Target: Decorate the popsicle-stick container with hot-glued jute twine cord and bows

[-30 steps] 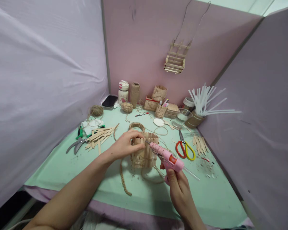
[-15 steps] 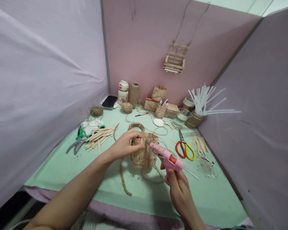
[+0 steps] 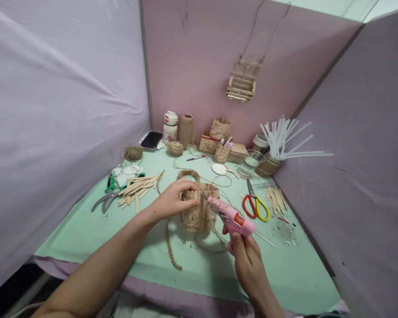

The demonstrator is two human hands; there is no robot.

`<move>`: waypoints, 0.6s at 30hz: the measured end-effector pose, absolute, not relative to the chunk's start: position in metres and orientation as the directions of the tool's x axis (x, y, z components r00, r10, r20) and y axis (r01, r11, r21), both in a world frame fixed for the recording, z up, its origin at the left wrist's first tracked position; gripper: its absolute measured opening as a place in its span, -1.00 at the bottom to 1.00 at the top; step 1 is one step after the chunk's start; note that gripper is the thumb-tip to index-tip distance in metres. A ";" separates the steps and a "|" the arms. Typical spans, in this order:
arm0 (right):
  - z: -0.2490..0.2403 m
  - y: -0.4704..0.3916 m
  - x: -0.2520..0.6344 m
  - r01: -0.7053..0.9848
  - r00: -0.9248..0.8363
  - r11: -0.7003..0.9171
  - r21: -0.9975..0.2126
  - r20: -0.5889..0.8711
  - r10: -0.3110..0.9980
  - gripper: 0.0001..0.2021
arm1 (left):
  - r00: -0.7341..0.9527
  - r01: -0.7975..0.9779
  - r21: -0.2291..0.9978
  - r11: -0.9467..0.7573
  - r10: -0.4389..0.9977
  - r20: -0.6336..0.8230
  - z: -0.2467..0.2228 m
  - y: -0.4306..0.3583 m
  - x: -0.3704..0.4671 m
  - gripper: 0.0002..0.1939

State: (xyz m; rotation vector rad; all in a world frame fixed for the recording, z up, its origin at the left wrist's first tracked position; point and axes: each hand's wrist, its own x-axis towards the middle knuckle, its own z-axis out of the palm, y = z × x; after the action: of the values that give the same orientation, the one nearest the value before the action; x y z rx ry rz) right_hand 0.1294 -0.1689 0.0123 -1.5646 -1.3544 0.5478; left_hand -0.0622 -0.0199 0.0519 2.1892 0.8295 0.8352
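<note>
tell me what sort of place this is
It looks like a small craft workspace: the right hand holds a pink glue gun by a wooden-stick container, and a ball of twine lies farther back on the table.

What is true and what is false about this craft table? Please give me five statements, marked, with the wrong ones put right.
1. The right hand holds a pink glue gun. True.
2. The left hand holds a paintbrush. False: the left hand holds a stick-walled container near its upper edge.
3. The scissors have one red and one yellow handle loop. True.
4. The phone lies to the right of the white bottle. False: the phone is on the bottle's left.
5. A slatted wooden holder hangs against the pink wall. True.
</note>
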 end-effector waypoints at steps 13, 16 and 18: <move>0.006 -0.170 0.133 0.518 0.325 0.046 -0.854 0.246 0.913 -0.49 | 0.598 0.328 0.738 -0.589 0.735 0.321 0.052 -0.020 -0.062 -0.79; 0.007 -0.171 0.134 0.542 0.307 0.064 -0.838 0.268 0.913 -0.49 | 0.599 0.327 0.743 -0.584 0.736 0.315 0.051 -0.020 -0.062 -0.79; 0.010 -0.171 0.134 0.543 0.295 0.074 -0.837 0.273 0.916 -0.50 | 0.596 0.328 0.746 -0.580 0.740 0.312 0.051 -0.020 -0.062 -0.78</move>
State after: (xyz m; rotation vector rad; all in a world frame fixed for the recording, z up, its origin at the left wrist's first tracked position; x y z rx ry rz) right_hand 0.1336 -0.1711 0.0099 -1.5939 -1.3702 0.4826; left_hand -0.0619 -0.0198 0.0508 2.1770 0.8410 0.8231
